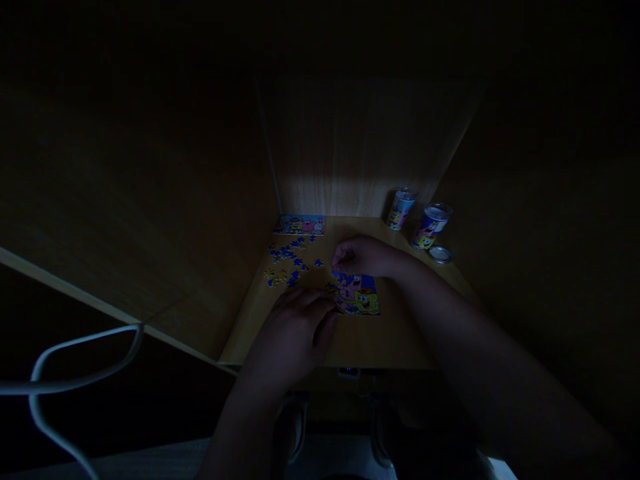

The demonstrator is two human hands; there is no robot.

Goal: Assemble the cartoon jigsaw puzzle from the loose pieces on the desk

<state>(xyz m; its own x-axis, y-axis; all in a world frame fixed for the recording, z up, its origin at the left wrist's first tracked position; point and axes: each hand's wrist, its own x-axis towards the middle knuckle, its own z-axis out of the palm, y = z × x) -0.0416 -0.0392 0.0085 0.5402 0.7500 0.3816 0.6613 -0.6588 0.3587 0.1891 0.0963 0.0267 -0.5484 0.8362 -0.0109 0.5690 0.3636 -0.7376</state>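
A partly assembled jigsaw puzzle [367, 301] with cartoon figures on a blue ground lies flat on the wooden surface. My left hand [297, 327] rests at its left edge, thumb and fingers apart, the fingertips touching or just beside the border. Over the puzzle's upper left corner is my right hand [367, 257], its thumb and forefinger pinched together at a small blue puzzle piece [336, 272], mostly hidden by the fingers. Loose puzzle pieces [285, 253], mostly blue, are scattered to the left, with several yellow ones [277, 277] nearer me.
A picture card [303, 225] with cartoon figures lies at the back left. Two printed cans [400, 210] [430, 228] stand at the back right, a round lid [441, 255] beside them. Wooden panels enclose the dim surface [380, 343]. A white cable [85, 343] loops at lower left.
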